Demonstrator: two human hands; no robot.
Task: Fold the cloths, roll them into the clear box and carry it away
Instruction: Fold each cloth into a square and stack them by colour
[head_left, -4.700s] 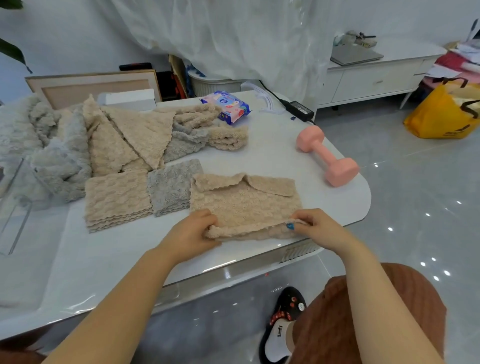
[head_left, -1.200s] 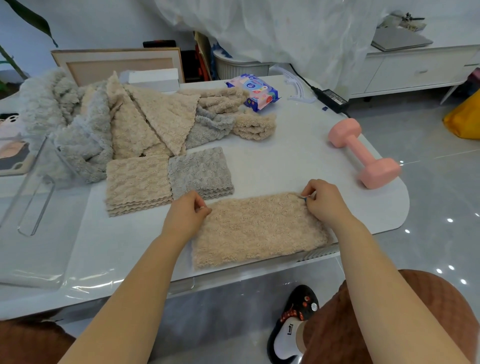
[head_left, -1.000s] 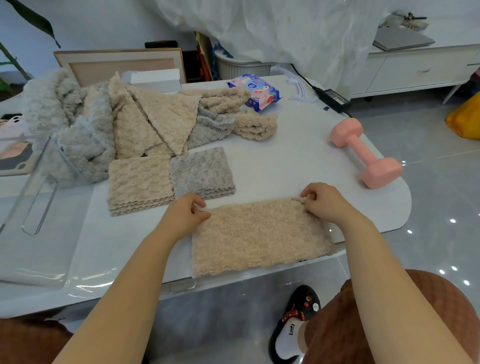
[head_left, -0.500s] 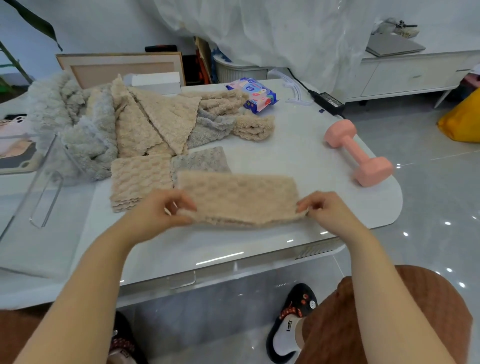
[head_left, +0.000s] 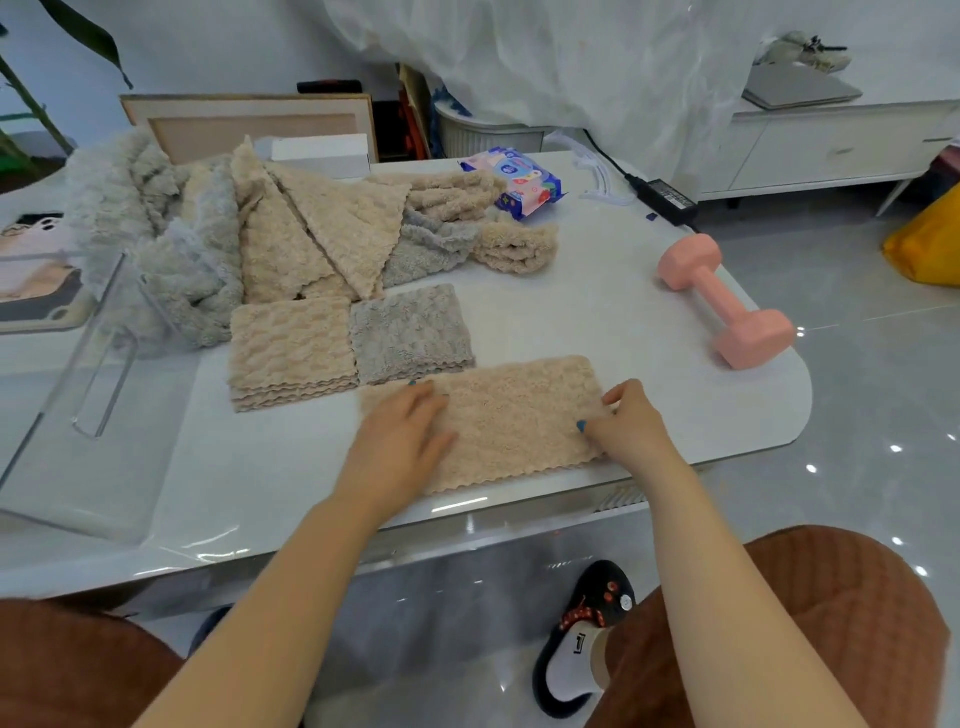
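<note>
Your beige cloth (head_left: 514, 415) lies folded into a long rectangle, plush and waffled with a scalloped near edge, flat on the glossy white desk (head_left: 623, 322) by its front rim. Your left hand (head_left: 400, 441) rests flat on its left end, fingers straight. Your right hand (head_left: 628, 421) pinches its right end with curled fingers. Just behind sit a square beige stack (head_left: 291, 353), a square grey cloth (head_left: 410, 332) and a rumpled fluffy heap (head_left: 234, 234). The rigid clear box (head_left: 78, 374) stands at the left, a smooth pink dumbbell (head_left: 724, 299) at the right.
</note>
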